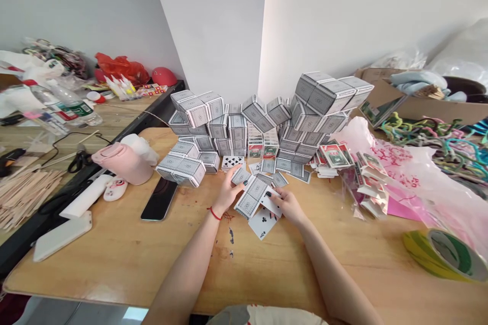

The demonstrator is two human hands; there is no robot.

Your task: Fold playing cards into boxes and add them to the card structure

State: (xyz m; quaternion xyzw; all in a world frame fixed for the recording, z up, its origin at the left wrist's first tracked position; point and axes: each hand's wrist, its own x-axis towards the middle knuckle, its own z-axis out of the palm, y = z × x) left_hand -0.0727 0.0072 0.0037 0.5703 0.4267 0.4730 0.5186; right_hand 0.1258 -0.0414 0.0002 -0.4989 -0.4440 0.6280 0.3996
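Note:
My left hand [227, 190] and my right hand [288, 203] meet at the middle of the wooden table [125, 259], both closed on a bunch of playing cards [253, 196] with grey patterned backs. One card [263, 221] lies face up under the bunch, showing black pips. A red string circles my left wrist. Just beyond my hands, loose cards [280, 166] are scattered on the table. Behind them rises a pile of cubes built from cards [263, 119], against the wall.
A black phone [159, 199], a pink roll [124, 162] and white pieces lie at left. Wooden sticks [23, 193] and bottles sit on the neighbouring desk. At right are a pink plastic bag [400, 172], card boxes [335, 155], coloured hangers [438, 137] and a tape roll [446, 254].

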